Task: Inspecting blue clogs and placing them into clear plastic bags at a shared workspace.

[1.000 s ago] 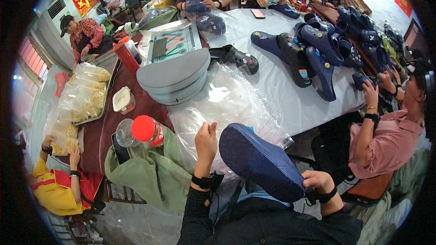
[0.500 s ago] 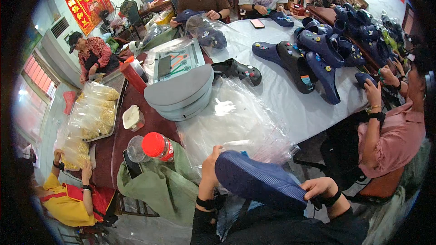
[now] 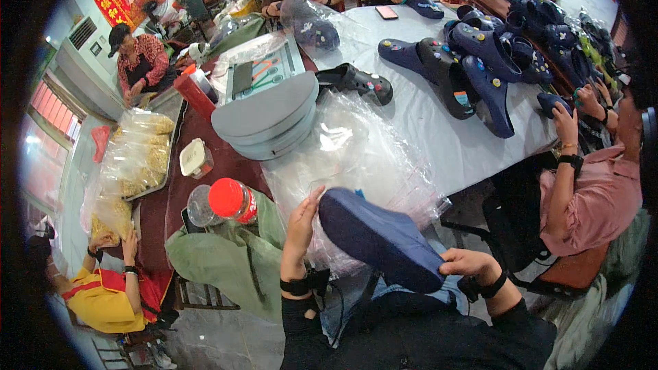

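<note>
A navy clog [image 3: 377, 236] is held over my lap, its sole side toward me and a bit of light blue showing at its upper edge. My left hand [image 3: 301, 225] is at the toe end, its fingers along the edge and partly hidden behind the shoe. At the other end my right hand [image 3: 474, 268] pinches the rim, thumb on the near side. Just beyond the clog, clear plastic bags [image 3: 343, 157] lie in a loose stack on the table.
Navy and black clogs with charms [image 3: 483, 62] are heaped at the far right. Grey flat pieces [image 3: 264, 120] are stacked behind the bags. A red-lidded jar [image 3: 232, 200] and green cloth [image 3: 233, 267] are to my left. Co-workers sit around the table.
The clog has been tilted and raised slightly away from me, with both hands moving along with it. The view has shifted a little downward.
</note>
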A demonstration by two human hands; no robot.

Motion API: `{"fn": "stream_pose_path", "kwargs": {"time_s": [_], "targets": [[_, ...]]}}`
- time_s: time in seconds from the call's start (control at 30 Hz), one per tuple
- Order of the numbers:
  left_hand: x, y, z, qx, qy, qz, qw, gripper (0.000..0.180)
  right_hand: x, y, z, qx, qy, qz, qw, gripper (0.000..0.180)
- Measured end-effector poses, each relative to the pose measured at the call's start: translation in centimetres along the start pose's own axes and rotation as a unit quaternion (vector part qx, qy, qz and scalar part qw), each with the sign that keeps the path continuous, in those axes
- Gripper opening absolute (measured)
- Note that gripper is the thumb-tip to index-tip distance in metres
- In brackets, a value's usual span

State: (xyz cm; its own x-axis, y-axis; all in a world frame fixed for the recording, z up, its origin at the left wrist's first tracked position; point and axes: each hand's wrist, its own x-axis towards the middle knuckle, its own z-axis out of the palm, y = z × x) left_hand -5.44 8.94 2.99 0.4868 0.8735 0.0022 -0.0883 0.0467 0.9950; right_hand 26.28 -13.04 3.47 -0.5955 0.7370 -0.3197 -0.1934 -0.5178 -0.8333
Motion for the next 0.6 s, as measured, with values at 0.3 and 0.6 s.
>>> {"fn": "stream_pose_path", "kwargs": {"time_s": [0.3,0.6], "targets": [[-0.4,1.3,2.7,0.041,0.043,-0.029,0.998,0.050,0.4,-1.7,2.0,-0.010,0.120,0.076,0.990,0.038],[-1.2,2.6,7.2,0.469,-0.012,0.115,0.875,0.042,1.1,-3.2,3.8,-0.077,0.149,0.085,0.982,0.038]]}}
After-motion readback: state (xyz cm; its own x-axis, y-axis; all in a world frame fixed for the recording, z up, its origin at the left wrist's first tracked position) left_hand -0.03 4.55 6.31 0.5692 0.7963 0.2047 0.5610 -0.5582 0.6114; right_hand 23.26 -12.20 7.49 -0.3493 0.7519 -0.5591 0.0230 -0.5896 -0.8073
